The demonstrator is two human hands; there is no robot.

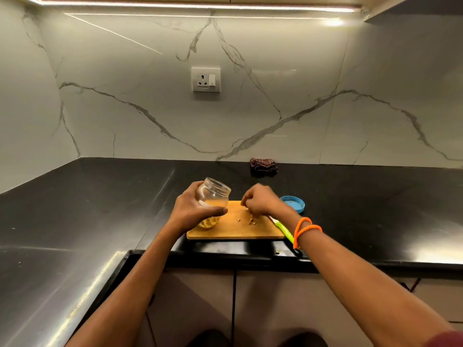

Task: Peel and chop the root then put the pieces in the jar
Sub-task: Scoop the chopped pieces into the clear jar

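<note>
Your left hand (194,209) wraps the glass jar (213,196) at frame centre, fingers clamped round it and mouth tipped toward the right so pieces drop in easily; yellowish root already sits at its bottom. Your right hand (260,202) bunches its fingers over the cutting board (250,229), probably pinching bits, though the grip is hidden. A few root pieces (251,221) remain; knife (284,230) parked at lower right, blue lid (294,202) off beside the board.

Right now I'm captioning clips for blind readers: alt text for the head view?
A left hand tilts a clear glass jar over a wooden chopping board while the right hand pinches chopped pieces. A blue lid and green-handled knife lie right.
</note>
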